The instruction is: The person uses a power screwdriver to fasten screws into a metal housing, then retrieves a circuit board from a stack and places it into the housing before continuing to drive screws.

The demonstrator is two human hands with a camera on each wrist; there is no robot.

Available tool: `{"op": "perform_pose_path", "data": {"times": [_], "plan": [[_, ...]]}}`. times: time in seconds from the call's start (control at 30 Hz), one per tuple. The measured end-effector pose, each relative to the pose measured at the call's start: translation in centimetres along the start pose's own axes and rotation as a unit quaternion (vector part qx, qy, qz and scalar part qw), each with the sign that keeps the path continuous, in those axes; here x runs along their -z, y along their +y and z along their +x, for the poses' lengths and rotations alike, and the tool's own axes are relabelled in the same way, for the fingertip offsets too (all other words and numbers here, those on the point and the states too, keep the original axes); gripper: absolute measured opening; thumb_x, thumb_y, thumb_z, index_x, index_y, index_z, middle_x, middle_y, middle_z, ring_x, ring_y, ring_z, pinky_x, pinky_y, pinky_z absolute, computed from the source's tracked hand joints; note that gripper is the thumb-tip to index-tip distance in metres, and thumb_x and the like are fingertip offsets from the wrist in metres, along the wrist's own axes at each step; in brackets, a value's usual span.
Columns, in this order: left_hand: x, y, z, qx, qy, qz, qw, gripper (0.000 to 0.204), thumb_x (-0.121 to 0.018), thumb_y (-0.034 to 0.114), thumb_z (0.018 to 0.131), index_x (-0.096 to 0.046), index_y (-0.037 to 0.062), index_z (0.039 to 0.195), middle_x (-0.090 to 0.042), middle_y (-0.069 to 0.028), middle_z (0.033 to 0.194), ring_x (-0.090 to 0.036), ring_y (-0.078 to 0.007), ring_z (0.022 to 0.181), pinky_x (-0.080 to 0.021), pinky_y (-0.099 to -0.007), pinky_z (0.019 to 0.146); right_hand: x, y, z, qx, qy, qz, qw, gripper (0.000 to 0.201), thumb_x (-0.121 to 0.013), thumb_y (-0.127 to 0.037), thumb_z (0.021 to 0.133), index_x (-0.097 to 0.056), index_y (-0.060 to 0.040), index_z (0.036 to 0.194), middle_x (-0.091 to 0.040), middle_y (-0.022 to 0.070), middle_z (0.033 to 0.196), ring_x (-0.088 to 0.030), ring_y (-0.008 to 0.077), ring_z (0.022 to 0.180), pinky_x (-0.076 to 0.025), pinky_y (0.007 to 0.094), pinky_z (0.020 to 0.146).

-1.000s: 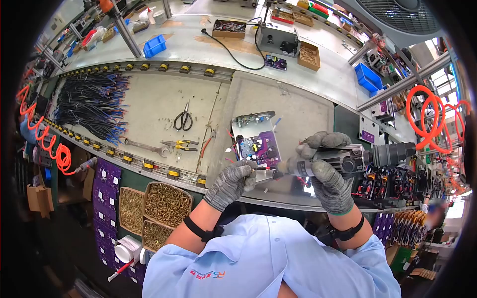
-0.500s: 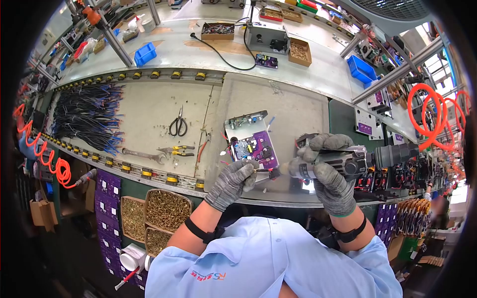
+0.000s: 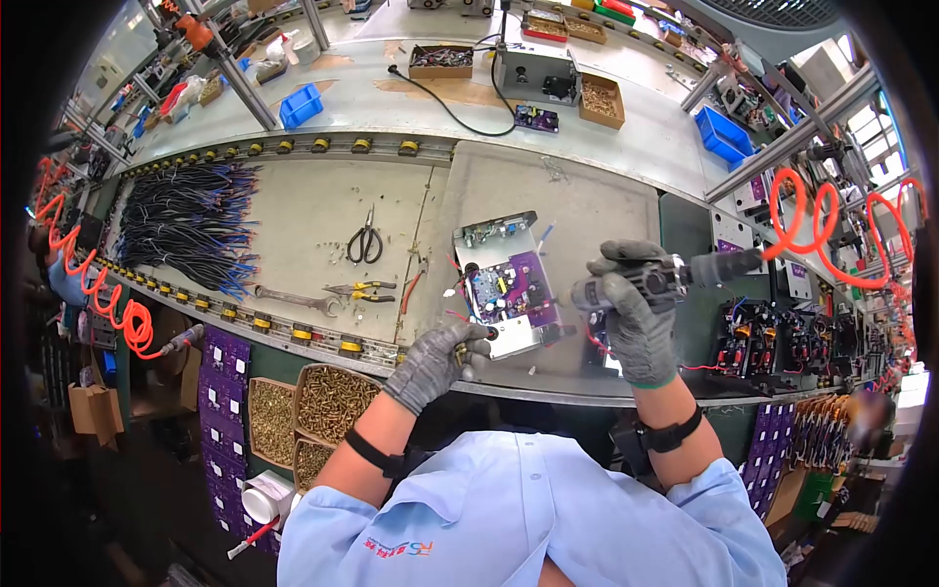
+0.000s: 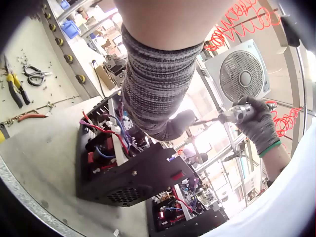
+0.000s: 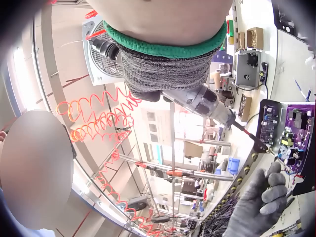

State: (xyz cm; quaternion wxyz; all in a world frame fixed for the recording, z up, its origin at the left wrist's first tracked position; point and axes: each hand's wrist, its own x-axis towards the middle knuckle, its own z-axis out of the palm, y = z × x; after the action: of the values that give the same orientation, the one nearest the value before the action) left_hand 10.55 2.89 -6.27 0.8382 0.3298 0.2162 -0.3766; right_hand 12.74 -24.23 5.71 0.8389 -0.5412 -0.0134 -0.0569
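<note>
Metal-framed workbench [image 3: 597, 201], bearing a purple circuit board [image 3: 529, 276] between the right hand [image 3: 641, 311], gripping a power screwdriver [image 5: 203, 101], and the left hand [image 3: 437, 360], hold indeterminable.

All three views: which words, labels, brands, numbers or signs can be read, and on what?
Nothing reads clearly.
Shirt: coloured chest logo, too small and blurred.
White patches on purple boards, head view's lower left: any print too small.
Power tool: no readable marking.

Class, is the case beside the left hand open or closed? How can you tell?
Open: no cover lies over the case, so its purple circuit board shows from above.
</note>
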Motion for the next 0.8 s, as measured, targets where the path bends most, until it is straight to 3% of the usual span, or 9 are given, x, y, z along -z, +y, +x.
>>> {"op": "perform_pose_path", "data": {"times": [0.17,0.27,0.3,0.37,0.47,0.57,0.63,0.8], "plan": [[4.0,-1.6,-1.6,-0.049,-0.008,0.009,0.999,0.031,-0.062,0.023,0.1,-0.058,-0.0001,0.119,-0.07,-0.0119,0.087,-0.068,-0.0209,0.063,-0.052,-0.0273,0.046,0.7,3.9,1.3,0.004,0.002,-0.058,0.998,0.039,-0.073,-0.001,0.089,-0.056,-0.0014,0.124,-0.065,0.0136,0.119,-0.067,0.018,0.101,-0.061,0.033,0.081],[4.6,-2.1,-1.6,-0.053,-0.017,-0.013,0.998,0.03,-0.061,0.022,0.1,-0.057,-0.0009,0.119,-0.07,-0.0136,0.089,-0.068,-0.0225,0.065,-0.053,-0.0276,0.047,-0.6,3.6,1.2,-0.016,-0.019,-0.068,0.997,0.038,-0.073,-0.002,0.089,-0.056,-0.0017,0.123,-0.067,0.0126,0.11,-0.07,0.0192,0.089,-0.062,0.0356,0.08],[4.7,-2.4,-1.4,-0.049,0.012,-0.012,0.999,0.029,-0.06,0.021,0.1,-0.056,-0.0014,0.118,-0.069,-0.0146,0.091,-0.068,-0.023,0.065,-0.053,-0.0277,0.047,-0.8,3.6,1.2,-0.017,-0.031,-0.091,0.995,0.039,-0.074,-0.004,0.088,-0.055,-0.0028,0.122,-0.067,0.0125,0.108,-0.071,0.0213,0.085,-0.063,0.038,0.079],[5.1,-2.7,-0.9,-0.046,0.038,-0.014,0.998,0.028,-0.058,0.02,0.101,-0.056,-0.0018,0.118,-0.069,-0.0157,0.092,-0.069,-0.0235,0.066,-0.053,-0.0279,0.047,-1.1,3.4,1.4,-0.04,-0.064,-0.107,0.991,0.04,-0.074,-0.004,0.087,-0.055,-0.0037,0.121,-0.067,0.0117,0.11,-0.07,0.0209,0.092,-0.061,0.0385,0.085],[5.9,-3.2,0.0,-0.048,0.018,-0.005,0.999,0.028,-0.064,0.021,0.098,-0.06,-0.0016,0.113,-0.069,-0.0141,0.095,-0.071,-0.0239,0.071,-0.055,-0.0273,0.05,-3.0,3.4,1.3,-0.065,-0.147,-0.128,0.979,0.034,-0.068,0.004,0.088,-0.06,-0.0047,0.12,-0.066,0.0045,0.11,-0.064,0.0088,0.1,-0.053,0.0251,0.089],[6.0,-3.7,0.9,-0.064,-0.022,0.0,0.998,0.027,-0.062,0.02,0.098,-0.058,-0.002,0.113,-0.069,-0.0148,0.095,-0.07,-0.0233,0.07,-0.054,-0.0259,0.049,-3.2,4.6,1.3,-0.053,-0.184,-0.18,0.965,0.033,-0.069,0.004,0.087,-0.06,-0.0051,0.118,-0.066,0.0039,0.113,-0.063,0.0085,0.1,-0.053,0.0244,0.088],[5.1,-3.8,1.0,-0.066,0.02,0.093,0.993,0.027,-0.061,0.021,0.099,-0.056,-0.0013,0.114,-0.069,-0.0155,0.094,-0.07,-0.0219,0.068,-0.053,-0.0245,0.047,-3.2,5.6,1.2,-0.048,-0.16,-0.221,0.961,0.031,-0.069,0.005,0.086,-0.061,-0.0049,0.114,-0.066,0.004,0.109,-0.064,0.0097,0.097,-0.054,0.0258,0.086],[3.6,-3.1,0.4,-0.052,0.016,0.133,0.99,0.026,-0.058,0.026,0.102,-0.056,0.0012,0.11,-0.07,-0.0157,0.09,-0.069,-0.0176,0.064,-0.049,-0.0235,0.044,-3.6,5.8,1.7,-0.036,-0.118,-0.215,0.969,0.026,-0.069,0.006,0.085,-0.062,-0.0042,0.108,-0.068,0.0046,0.099,-0.066,0.011,0.09,-0.055,0.0276,0.084]]}}
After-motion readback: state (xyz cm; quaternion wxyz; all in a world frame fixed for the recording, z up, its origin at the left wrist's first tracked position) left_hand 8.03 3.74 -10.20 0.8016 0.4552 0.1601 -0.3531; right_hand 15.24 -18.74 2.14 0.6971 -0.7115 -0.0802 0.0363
